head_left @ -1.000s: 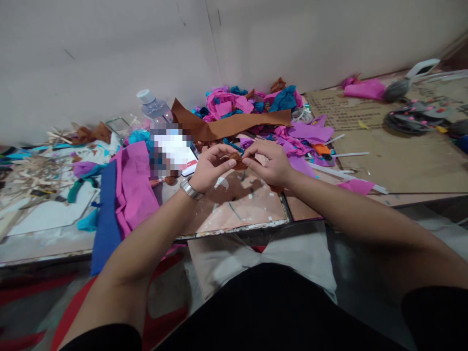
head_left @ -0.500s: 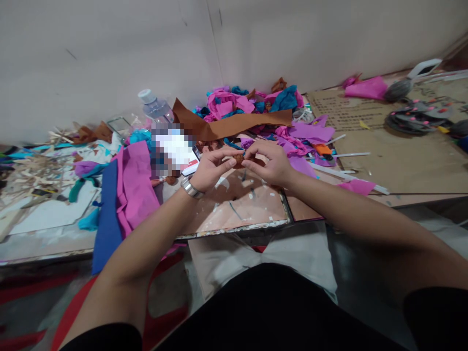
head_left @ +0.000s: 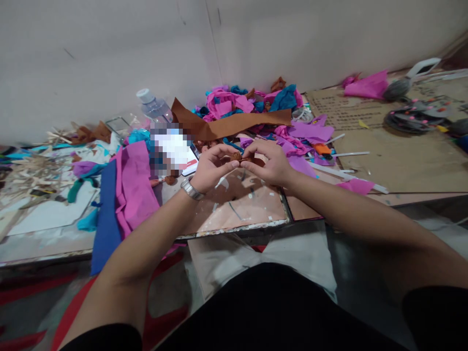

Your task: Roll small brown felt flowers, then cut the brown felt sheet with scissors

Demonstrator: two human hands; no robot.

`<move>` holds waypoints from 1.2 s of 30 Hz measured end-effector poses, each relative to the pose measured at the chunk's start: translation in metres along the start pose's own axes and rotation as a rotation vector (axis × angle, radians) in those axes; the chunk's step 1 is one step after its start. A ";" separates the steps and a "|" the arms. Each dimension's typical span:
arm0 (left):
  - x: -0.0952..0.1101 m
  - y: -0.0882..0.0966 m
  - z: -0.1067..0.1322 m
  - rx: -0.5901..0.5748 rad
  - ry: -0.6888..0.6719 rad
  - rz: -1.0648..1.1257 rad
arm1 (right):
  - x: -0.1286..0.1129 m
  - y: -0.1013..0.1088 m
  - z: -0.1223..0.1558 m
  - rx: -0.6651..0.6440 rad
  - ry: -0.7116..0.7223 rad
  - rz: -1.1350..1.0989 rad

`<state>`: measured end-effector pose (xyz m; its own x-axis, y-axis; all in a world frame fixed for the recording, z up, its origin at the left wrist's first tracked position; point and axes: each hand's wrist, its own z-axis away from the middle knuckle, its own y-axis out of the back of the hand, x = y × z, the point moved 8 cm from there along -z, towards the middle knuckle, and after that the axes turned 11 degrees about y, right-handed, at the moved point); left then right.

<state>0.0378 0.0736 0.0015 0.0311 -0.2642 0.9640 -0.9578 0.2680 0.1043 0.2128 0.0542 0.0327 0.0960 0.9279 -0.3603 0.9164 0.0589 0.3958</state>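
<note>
A small crumpled roll of brown crepe paper [head_left: 237, 157] is pinched between both hands above the work board. My left hand [head_left: 215, 168], with a metal watch at the wrist, closes its thumb and fingertips on the left end of the roll. My right hand [head_left: 269, 160] pinches the other end, and a brown strip trails under its fingers. The fingers partly cover the paper, so its full shape is hidden. Just left of my left hand lies a phone [head_left: 190, 165] with a lit, blurred screen.
Behind the hands, a long brown paper strip [head_left: 234, 126] lies before a heap of pink and teal scraps [head_left: 234, 102]. A capped bottle [head_left: 155, 105] stands left of it. Pink sheets [head_left: 137, 180] overhang the front edge; cardboard [head_left: 365, 165] covers the right side.
My left fingers have curled more and shifted slightly on the brown crepe paper. The right fingertips have moved a little left along it. The things around them look unchanged.
</note>
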 end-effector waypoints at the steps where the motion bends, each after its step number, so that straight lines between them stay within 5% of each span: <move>1: -0.002 0.001 0.000 -0.005 0.008 0.013 | -0.001 0.000 0.000 0.000 0.003 -0.007; 28: -0.013 0.006 -0.003 -0.026 0.022 0.107 | -0.003 0.002 -0.001 -0.041 0.065 0.105; 36: -0.019 0.018 -0.008 0.101 0.052 0.094 | 0.014 -0.001 0.003 -0.122 -0.025 0.132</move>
<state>0.0224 0.0906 -0.0131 -0.0475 -0.1938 0.9799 -0.9809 0.1943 -0.0092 0.2140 0.0663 0.0248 0.2235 0.9213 -0.3182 0.8414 -0.0176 0.5401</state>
